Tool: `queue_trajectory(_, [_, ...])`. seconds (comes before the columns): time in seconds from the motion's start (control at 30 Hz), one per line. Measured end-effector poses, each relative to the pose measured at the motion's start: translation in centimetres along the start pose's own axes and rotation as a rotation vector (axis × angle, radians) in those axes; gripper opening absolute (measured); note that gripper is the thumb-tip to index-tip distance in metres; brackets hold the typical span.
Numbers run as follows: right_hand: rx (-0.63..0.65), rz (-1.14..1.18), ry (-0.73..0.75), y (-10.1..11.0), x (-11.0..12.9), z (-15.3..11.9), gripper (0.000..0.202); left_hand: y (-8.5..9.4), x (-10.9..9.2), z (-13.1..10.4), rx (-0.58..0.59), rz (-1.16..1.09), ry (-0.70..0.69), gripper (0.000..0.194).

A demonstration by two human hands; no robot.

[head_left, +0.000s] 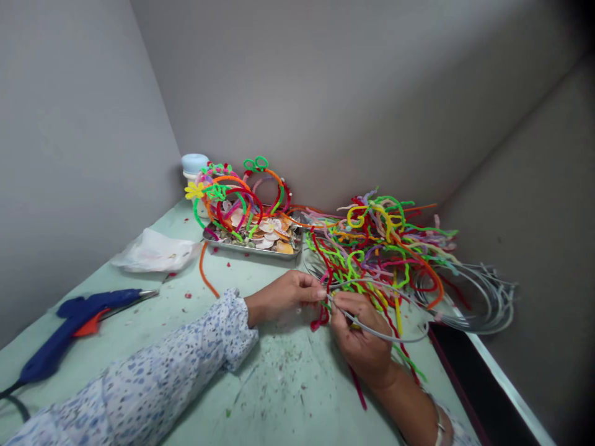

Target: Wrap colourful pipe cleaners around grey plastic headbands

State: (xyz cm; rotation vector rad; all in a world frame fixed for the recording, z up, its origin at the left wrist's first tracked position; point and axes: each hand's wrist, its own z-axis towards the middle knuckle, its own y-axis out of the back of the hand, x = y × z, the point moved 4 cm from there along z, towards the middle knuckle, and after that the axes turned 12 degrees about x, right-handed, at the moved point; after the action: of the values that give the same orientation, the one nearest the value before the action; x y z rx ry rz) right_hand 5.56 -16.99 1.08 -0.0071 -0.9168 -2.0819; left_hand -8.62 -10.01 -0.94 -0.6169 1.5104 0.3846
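Observation:
My left hand (pixel 295 292) comes in from the left, its thumb and fingers pinched on the end of a grey wire hoop (pixel 404 339). Close beside it, my right hand (pixel 360 331) is closed round the same hoop near that end. The hoop loops out to the right, over the back of my right hand. A red fuzzy stem (pixel 320 248) runs down to the fingertips, with a curled red end hanging between the hands. Behind them lies a tangled heap of coloured fuzzy stems (pixel 376 248).
At the left lie a blue glue gun (pixel 69 331) and a plastic bag (pixel 155 251). A metal tray (pixel 260 251) of shells stands at the back under colourful hoops (pixel 230 198). Coiled grey wire (pixel 493 303) and a dark flat object (pixel 474 371) are at the right.

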Motion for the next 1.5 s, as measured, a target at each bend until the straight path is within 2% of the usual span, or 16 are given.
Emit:
queue_trajectory(0.23, [0.022,-0.014,0.032,-0.1,0.0,0.0,0.021,0.0,-0.8,-0.2,0.073,-0.025,0.08,0.027])
queue_trajectory(0.43, [0.046,-0.004,0.061,-0.1,0.0,-0.1,0.022,-0.1,-0.6,-0.2,0.138,-0.158,0.136,0.027])
queue_trajectory(0.67, [0.071,0.043,0.08,-0.3,0.1,0.0,0.025,-0.1,-0.6,-0.2,0.102,-0.284,0.141,0.019])
queue_trajectory(1.0, [0.152,0.059,0.143,-0.3,0.2,0.2,0.028,0.6,0.7,-0.3,0.053,-0.435,0.307,0.013])
queue_trajectory(1.17, [0.209,0.024,0.171,-0.2,0.4,0.4,0.026,0.6,0.8,-0.4,0.063,-0.461,0.334,0.011])
queue_trajectory(1.27, [0.164,0.046,0.112,-0.4,0.1,0.4,0.025,0.6,0.4,-0.3,0.065,-0.432,0.289,0.015])
queue_trajectory(1.37, [0.069,0.108,-0.051,-0.5,-0.7,0.2,0.02,0.8,-0.4,-0.3,0.052,-0.339,0.201,0.016])
queue_trajectory(1.5, [-0.022,0.219,-0.249,-0.6,-1.7,0.1,0.01,0.9,-1.0,-0.3,0.013,-0.154,0.15,0.017])
